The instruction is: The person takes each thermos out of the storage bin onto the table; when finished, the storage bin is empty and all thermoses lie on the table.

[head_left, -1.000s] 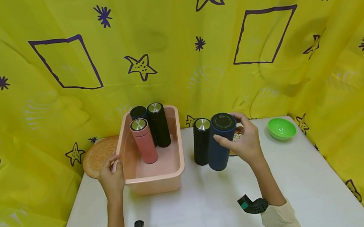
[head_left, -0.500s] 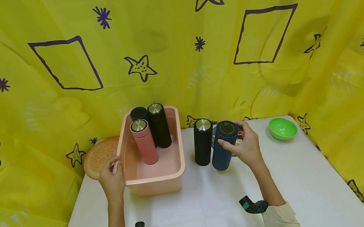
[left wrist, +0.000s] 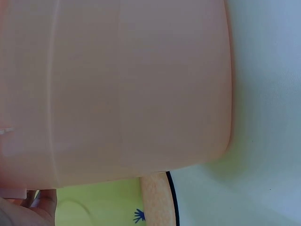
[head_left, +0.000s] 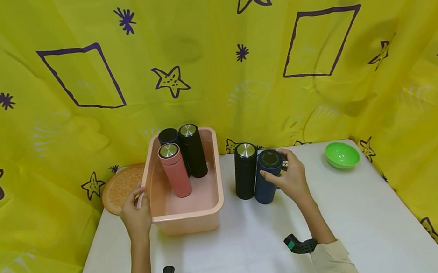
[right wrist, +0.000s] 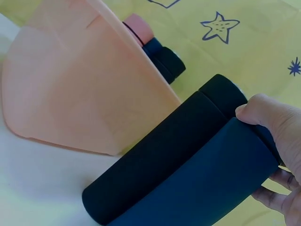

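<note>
My right hand (head_left: pixel 293 177) grips a dark blue flask (head_left: pixel 266 186) near its top, thumb in front and fingers behind. Right beside it, on the left, a black flask (head_left: pixel 245 173) with a silver lid top stands upright on the table; in the right wrist view the blue flask (right wrist: pixel 207 174) overlaps the black one (right wrist: pixel 155 160). My left hand (head_left: pixel 136 213) holds the left rim of a pink tub (head_left: pixel 184 215). Inside the tub are a pink flask (head_left: pixel 176 176), a black flask (head_left: pixel 194 154) and a dark blue flask (head_left: pixel 168 136), mostly hidden behind the other two.
A round pizza-patterned mat (head_left: pixel 120 189) lies left of the tub, partly under its rim. Behind my right hand, another patterned round piece (head_left: pixel 285 165) peeks out. A green bowl (head_left: pixel 341 155) sits at the back right of the white table (head_left: pixel 230 267). Yellow curtain (head_left: pixel 208 62) closes off the back and sides.
My right hand has lowered the dark blue flask and brought it left against the black flask. The left hand stays on the tub's rim.
</note>
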Demonstrator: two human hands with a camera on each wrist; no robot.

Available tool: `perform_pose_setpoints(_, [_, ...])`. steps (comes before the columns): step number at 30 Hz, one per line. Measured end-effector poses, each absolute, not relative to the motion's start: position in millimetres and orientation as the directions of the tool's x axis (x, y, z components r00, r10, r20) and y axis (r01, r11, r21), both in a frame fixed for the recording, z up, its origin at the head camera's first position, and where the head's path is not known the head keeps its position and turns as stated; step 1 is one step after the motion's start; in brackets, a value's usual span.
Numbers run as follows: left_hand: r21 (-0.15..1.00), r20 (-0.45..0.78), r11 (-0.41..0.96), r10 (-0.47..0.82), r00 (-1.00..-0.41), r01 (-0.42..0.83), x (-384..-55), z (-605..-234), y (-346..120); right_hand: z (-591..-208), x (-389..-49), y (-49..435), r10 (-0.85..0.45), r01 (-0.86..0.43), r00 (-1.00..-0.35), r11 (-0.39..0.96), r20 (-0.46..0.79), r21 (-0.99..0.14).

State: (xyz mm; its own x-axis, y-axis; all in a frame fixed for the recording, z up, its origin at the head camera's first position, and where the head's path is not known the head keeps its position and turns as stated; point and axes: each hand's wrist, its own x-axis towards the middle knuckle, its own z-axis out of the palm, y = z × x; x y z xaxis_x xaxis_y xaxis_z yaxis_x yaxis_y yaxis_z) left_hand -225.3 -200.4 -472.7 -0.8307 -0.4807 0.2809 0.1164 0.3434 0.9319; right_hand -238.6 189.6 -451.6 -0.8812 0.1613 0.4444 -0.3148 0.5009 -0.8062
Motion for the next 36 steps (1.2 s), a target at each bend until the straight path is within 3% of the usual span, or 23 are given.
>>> perform_pose_setpoints(11, [0.924, 0.280, 0.369, -0.484, -0.829, 0.096, -225.4, -472.6, -199.9, -450.5, -243.8, 190.3, 0.151, -0.289, -0.901, 0.488, 0.406, -0.824])
perform_pose_setpoints(23, [0.934, 0.265, 0.343, -0.484, -0.834, 0.098, -222.5, -471.7, -199.9, -444.3, -246.9, 200.7, 0.048, -0.180, -0.973, 0.467, 0.227, -0.866])
perform_pose_setpoints(36, [0.940, 0.267, 0.322, -0.485, -0.833, 0.114, -224.4, -473.4, -200.9, -446.6, -246.9, 202.4, 0.016, -0.182, -0.977, 0.449, 0.211, -0.875])
